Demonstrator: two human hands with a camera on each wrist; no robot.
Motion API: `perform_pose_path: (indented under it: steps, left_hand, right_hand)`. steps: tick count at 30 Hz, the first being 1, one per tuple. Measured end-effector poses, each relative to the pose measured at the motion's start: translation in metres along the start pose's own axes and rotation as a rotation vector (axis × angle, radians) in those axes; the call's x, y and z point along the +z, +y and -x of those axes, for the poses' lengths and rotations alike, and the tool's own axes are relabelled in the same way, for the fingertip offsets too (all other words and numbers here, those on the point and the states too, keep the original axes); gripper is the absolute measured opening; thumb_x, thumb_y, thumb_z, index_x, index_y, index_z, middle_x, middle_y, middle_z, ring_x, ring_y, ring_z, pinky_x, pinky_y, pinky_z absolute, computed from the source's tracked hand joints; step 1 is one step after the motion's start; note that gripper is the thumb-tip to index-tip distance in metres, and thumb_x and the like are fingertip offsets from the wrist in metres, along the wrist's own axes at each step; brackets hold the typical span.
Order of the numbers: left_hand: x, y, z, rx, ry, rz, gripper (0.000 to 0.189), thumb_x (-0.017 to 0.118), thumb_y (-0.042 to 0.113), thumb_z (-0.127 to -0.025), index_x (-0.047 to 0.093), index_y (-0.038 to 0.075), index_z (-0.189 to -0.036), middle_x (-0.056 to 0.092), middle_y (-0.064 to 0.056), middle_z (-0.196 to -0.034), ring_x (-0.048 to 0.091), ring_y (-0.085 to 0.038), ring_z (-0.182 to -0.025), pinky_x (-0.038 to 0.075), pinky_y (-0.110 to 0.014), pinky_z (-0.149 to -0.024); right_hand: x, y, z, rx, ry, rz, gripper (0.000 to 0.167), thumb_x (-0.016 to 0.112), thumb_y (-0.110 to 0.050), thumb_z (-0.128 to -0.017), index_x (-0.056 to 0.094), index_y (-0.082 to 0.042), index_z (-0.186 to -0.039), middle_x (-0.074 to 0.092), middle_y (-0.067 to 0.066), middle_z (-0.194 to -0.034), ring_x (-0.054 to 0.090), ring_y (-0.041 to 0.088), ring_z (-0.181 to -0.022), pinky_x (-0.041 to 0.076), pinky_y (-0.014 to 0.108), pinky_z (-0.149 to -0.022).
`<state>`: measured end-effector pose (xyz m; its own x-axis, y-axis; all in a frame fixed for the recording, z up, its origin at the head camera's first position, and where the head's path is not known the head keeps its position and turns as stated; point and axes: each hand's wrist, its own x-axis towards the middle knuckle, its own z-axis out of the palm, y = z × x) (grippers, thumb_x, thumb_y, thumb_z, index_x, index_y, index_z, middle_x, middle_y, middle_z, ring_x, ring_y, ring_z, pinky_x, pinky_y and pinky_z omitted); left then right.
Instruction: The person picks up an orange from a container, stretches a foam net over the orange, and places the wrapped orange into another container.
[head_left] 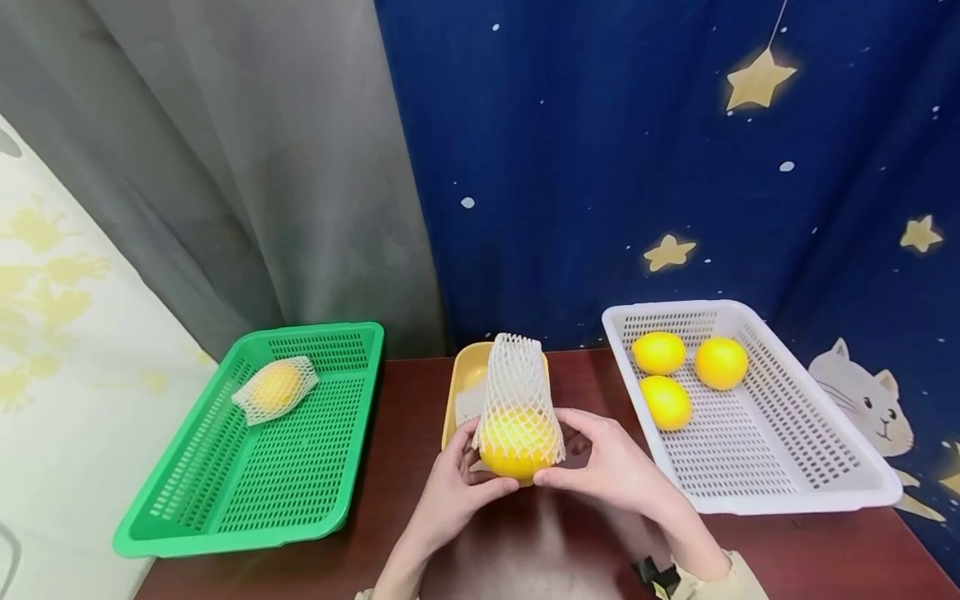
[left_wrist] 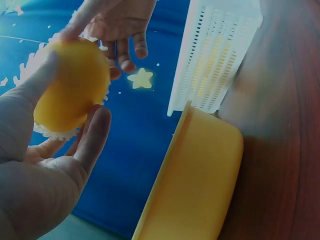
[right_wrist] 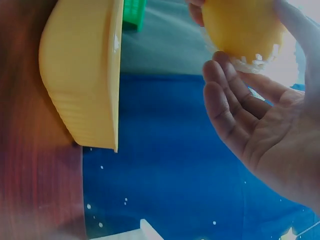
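Both hands hold a yellow fruit (head_left: 516,457) above the front of the table. A white foam net sleeve (head_left: 514,375) covers its upper part and stands up beyond it, while the fruit's near end is bare. My left hand (head_left: 455,493) grips the fruit from the left, thumb (left_wrist: 37,82) on the bare end and fingers at the side. From the right, my right hand (head_left: 607,460) holds fruit and net edge between thumb and fingers. In the right wrist view some right-hand fingers (right_wrist: 222,107) extend free of the fruit.
Behind the hands stands a yellow bin (head_left: 459,375) with white foam nets inside. At left, a green basket (head_left: 300,450) holds a netted fruit (head_left: 276,388). At right, a white basket (head_left: 735,450) holds three bare yellow fruits (head_left: 722,363). Curtains hang behind the table.
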<state>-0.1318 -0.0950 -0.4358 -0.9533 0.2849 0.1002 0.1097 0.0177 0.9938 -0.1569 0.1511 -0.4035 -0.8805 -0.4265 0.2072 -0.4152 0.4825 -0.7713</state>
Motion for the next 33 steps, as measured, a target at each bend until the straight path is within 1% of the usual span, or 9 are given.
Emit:
perform_pose_path:
  steps: [3, 6, 9, 11, 15, 17, 22, 30, 33]
  left_hand:
    - [0.000, 0.000, 0.002, -0.025, 0.053, -0.007, 0.078, 0.088, 0.020, -0.086, 0.043, 0.008, -0.149, 0.055, -0.017, -0.149, 0.064, -0.004, -0.118, 0.059, -0.021, -0.097]
    - [0.000, 0.000, 0.004, -0.034, 0.083, 0.005, 0.083, 0.087, 0.022, -0.087, 0.037, 0.005, -0.150, 0.057, -0.021, -0.147, 0.065, -0.006, -0.115, 0.058, -0.019, -0.096]
    - [-0.001, -0.001, 0.004, -0.001, 0.073, 0.022, 0.095, 0.087, 0.023, -0.087, 0.027, 0.009, -0.160, 0.051, -0.022, -0.155, 0.066, -0.008, -0.114, 0.059, -0.020, -0.096]
    - [-0.002, -0.001, 0.004, 0.024, 0.056, 0.008, 0.099, 0.088, 0.021, -0.086, 0.026, 0.016, -0.164, 0.048, -0.018, -0.158, 0.066, -0.008, -0.114, 0.060, -0.022, -0.095]
    - [-0.004, 0.001, 0.004, 0.069, 0.039, -0.047, 0.096, 0.091, 0.017, -0.082, 0.036, 0.019, -0.161, 0.051, -0.012, -0.157, 0.064, -0.006, -0.119, 0.061, -0.024, -0.095]
    - [-0.004, 0.002, 0.003, 0.057, 0.050, -0.048, 0.094, 0.092, 0.015, -0.080, 0.039, 0.016, -0.158, 0.053, -0.013, -0.153, 0.063, -0.005, -0.119, 0.060, -0.022, -0.096]
    - [-0.002, 0.001, 0.002, 0.030, 0.086, -0.042, 0.092, 0.094, 0.023, -0.079, 0.041, 0.013, -0.153, 0.054, -0.013, -0.149, 0.063, -0.007, -0.119, 0.056, -0.018, -0.100]
    - [0.001, -0.001, 0.002, 0.054, 0.115, -0.023, 0.083, 0.087, 0.025, -0.088, 0.038, 0.012, -0.154, 0.053, -0.012, -0.151, 0.064, -0.008, -0.120, 0.055, -0.019, -0.101]
    - [0.002, -0.002, 0.002, 0.046, 0.127, -0.024, 0.082, 0.087, 0.026, -0.087, 0.039, 0.011, -0.151, 0.054, -0.012, -0.148, 0.064, -0.010, -0.117, 0.056, -0.020, -0.100]
  right_hand:
    - [0.004, -0.002, 0.001, -0.025, 0.010, -0.040, 0.059, 0.090, -0.044, -0.081, 0.068, -0.021, -0.131, 0.073, -0.007, -0.103, 0.070, 0.013, -0.084, 0.061, 0.024, -0.075]
    - [0.008, -0.003, 0.001, -0.055, 0.038, -0.060, 0.053, 0.090, -0.039, -0.082, 0.070, -0.020, -0.127, 0.073, -0.008, -0.100, 0.070, 0.013, -0.081, 0.061, 0.025, -0.074]
    - [0.010, -0.005, 0.002, -0.069, 0.064, -0.063, 0.051, 0.091, -0.035, -0.082, 0.071, -0.020, -0.126, 0.072, -0.008, -0.099, 0.067, 0.008, -0.080, 0.061, 0.025, -0.072]
    - [0.011, -0.005, 0.002, -0.068, 0.072, -0.060, 0.052, 0.091, -0.034, -0.081, 0.071, -0.019, -0.126, 0.072, -0.008, -0.099, 0.067, 0.008, -0.080, 0.060, 0.023, -0.072]
    - [0.012, -0.006, 0.003, -0.084, 0.102, -0.029, 0.054, 0.092, -0.035, -0.080, 0.072, -0.017, -0.127, 0.071, -0.009, -0.100, 0.066, 0.005, -0.080, 0.060, 0.024, -0.072]
    - [0.013, -0.006, 0.003, -0.104, 0.131, 0.001, 0.054, 0.092, -0.033, -0.080, 0.072, -0.017, -0.127, 0.071, -0.011, -0.099, 0.063, 0.000, -0.081, 0.060, 0.023, -0.072]
    - [0.013, -0.006, 0.005, -0.169, 0.193, 0.030, 0.050, 0.091, -0.024, -0.081, 0.074, -0.010, -0.126, 0.071, -0.010, -0.096, 0.062, -0.003, -0.083, 0.060, 0.022, -0.073]
    - [0.009, -0.007, 0.006, -0.235, 0.191, 0.039, 0.053, 0.095, -0.019, -0.077, 0.074, -0.009, -0.125, 0.070, -0.009, -0.092, 0.069, 0.008, -0.082, 0.063, 0.027, -0.074]
    - [0.009, -0.006, 0.006, -0.267, 0.210, 0.061, 0.053, 0.096, -0.016, -0.074, 0.075, -0.010, -0.123, 0.069, -0.007, -0.089, 0.070, 0.012, -0.081, 0.063, 0.025, -0.074]
